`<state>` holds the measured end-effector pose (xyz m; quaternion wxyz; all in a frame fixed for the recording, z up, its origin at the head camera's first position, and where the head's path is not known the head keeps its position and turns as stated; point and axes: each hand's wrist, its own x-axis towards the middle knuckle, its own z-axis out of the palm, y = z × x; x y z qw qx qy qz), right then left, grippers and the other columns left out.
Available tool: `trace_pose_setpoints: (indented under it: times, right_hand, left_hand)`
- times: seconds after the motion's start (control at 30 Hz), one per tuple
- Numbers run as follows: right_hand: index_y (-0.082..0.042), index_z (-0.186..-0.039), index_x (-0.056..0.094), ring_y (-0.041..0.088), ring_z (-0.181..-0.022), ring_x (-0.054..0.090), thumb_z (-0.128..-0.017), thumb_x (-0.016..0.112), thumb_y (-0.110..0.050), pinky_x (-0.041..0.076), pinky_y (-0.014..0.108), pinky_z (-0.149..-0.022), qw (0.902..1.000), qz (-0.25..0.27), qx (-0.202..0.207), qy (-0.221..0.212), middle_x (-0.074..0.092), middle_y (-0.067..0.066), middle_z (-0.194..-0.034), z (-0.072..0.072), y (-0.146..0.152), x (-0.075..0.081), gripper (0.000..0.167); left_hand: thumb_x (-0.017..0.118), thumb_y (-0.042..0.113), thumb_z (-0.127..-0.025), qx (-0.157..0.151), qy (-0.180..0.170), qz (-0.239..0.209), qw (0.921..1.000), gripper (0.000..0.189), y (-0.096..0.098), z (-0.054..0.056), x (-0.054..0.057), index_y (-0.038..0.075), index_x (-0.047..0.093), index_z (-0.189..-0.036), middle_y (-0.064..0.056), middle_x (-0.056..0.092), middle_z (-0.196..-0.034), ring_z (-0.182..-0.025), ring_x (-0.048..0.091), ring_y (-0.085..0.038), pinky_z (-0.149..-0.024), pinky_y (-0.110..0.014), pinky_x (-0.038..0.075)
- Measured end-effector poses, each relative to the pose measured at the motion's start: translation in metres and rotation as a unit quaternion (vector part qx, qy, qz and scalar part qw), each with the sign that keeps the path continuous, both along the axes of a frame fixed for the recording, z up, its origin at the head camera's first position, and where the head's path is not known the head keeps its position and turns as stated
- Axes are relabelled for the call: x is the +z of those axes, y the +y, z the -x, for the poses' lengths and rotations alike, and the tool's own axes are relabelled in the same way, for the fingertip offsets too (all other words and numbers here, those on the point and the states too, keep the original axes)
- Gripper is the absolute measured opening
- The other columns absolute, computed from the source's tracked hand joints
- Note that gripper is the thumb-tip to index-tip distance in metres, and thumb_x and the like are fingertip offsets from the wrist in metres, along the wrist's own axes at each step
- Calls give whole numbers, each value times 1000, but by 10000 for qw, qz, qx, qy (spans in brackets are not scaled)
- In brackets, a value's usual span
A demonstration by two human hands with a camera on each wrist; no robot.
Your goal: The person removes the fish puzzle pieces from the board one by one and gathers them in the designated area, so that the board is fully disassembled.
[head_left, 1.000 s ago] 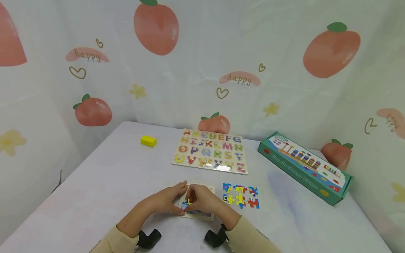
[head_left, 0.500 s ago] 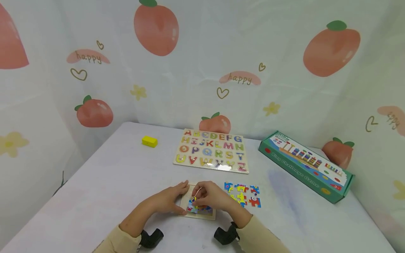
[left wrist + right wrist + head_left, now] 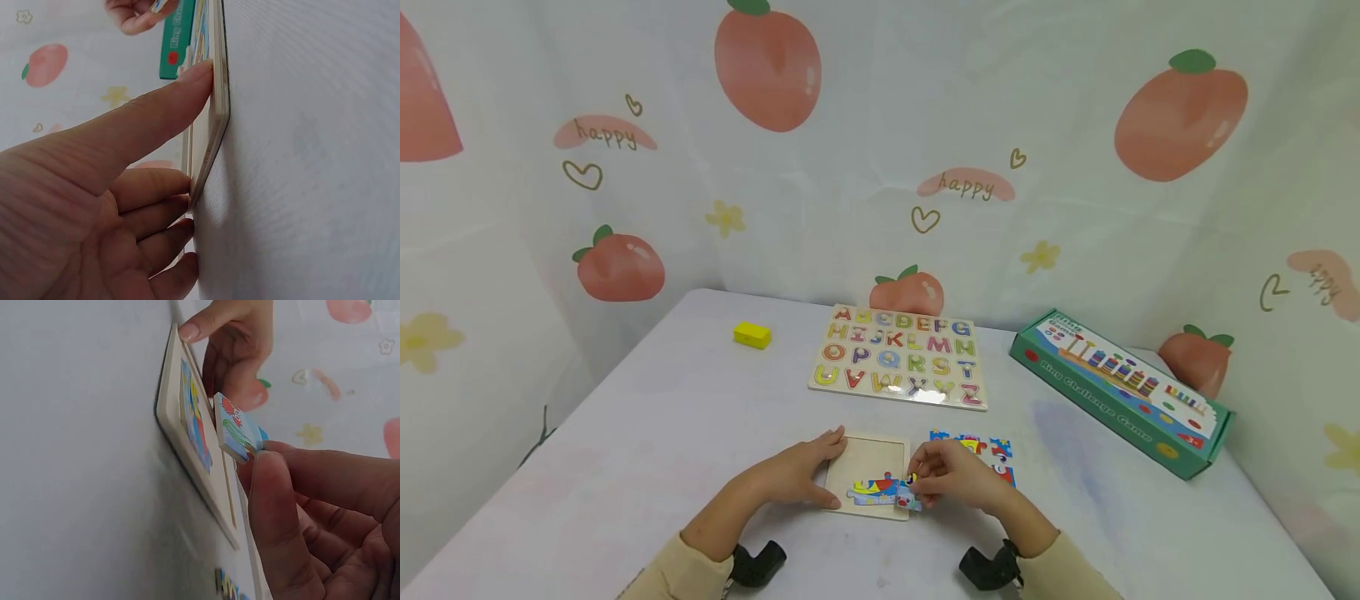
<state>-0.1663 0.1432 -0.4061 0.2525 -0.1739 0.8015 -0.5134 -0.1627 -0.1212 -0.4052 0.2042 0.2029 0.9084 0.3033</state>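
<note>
A shallow wooden puzzle tray (image 3: 867,454) lies before me on the white table. Joined puzzle pieces (image 3: 872,492) with yellow, red and blue print sit along its near side. My left hand (image 3: 801,471) steadies the tray's left side, its thumb on the near rim and fingertips against the edge. My right hand (image 3: 958,477) pinches a light-blue puzzle piece (image 3: 234,428) between thumb and index finger. That piece is tilted above the tray's near right corner, apart from its base in the right wrist view. Loose puzzle pieces (image 3: 1001,448) lie beyond the right hand, partly hidden by it.
An alphabet board (image 3: 898,358) lies behind the tray. A green game box (image 3: 1123,392) stands at the back right, and a yellow block (image 3: 752,335) at the back left. A printed cloth (image 3: 850,192) hangs behind the table.
My right hand has carried the light-blue piece from the tray's left part across to its near right corner, uncovering the joined pieces. The left hand has stayed at the tray's left side.
</note>
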Motion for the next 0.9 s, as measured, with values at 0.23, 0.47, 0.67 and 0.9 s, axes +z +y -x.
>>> trace_pose_setpoints:
  times: [0.23,0.47,0.67,0.9]
  right_hand:
    - [2,-97,62,14,-58,58,-84,68,-13,54,23,-57,9998,-28,-181,19,59,3,-72,-5,21,-6,20]
    - [3,-96,63,13,-56,56,-83,69,-12,52,21,-54,9994,-142,-320,40,59,3,-73,-6,33,-9,21]
    - [4,-92,61,12,-56,56,-81,71,-12,51,20,-53,9993,-188,-319,38,57,2,-71,-7,36,-8,22]
    - [3,-89,62,10,-55,54,-79,73,-12,50,18,-51,9981,-369,-391,294,57,2,-70,-9,35,-7,21]
  left_hand:
    - [79,27,-73,-13,-39,31,10000,83,0,0,-1,6,37,-142,-8,23,-155,-144,19,-30,-114,-51,22]
    - [78,27,-73,42,-79,45,9999,83,-2,0,0,7,37,-143,-6,22,-156,-144,19,-29,-114,-51,22]
    - [78,26,-74,23,-82,20,10000,83,-2,0,0,7,36,-143,-6,21,-156,-144,19,-29,-114,-52,21]
    - [78,26,-74,39,-89,18,10000,83,-2,0,1,7,36,-143,-6,22,-156,-144,19,-29,-114,-52,21]
